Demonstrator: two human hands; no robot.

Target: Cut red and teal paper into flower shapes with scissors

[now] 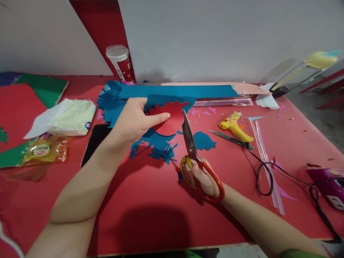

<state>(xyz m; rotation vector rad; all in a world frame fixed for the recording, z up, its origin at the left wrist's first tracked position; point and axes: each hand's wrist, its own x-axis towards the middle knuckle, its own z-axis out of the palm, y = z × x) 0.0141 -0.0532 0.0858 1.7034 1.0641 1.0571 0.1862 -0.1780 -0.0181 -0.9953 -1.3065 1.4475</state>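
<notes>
My left hand (135,118) pinches a red scalloped paper shape (174,118) together with a blue paper sheet (163,100) behind it. The thumb lies on the red shape. In my right hand (205,181) are scissors (190,145) with red and yellow handles, fingers through the loops. Their blades point up, close to the right edge of the red shape, and look nearly closed. Whether they touch the paper is hard to tell. A cut blue scalloped piece (204,141) lies to the right of the blades, and blue scraps (163,150) lie below the held paper.
A yellow glue gun (236,127) with a black cord and a green pen-like tool (231,139) lie at right. Behind my left hand are blue cut pieces (110,96) and a long blue strip (177,91). A lidded cup (120,63), tissue pack (72,116) and dark phone-like slab (94,141) stand left.
</notes>
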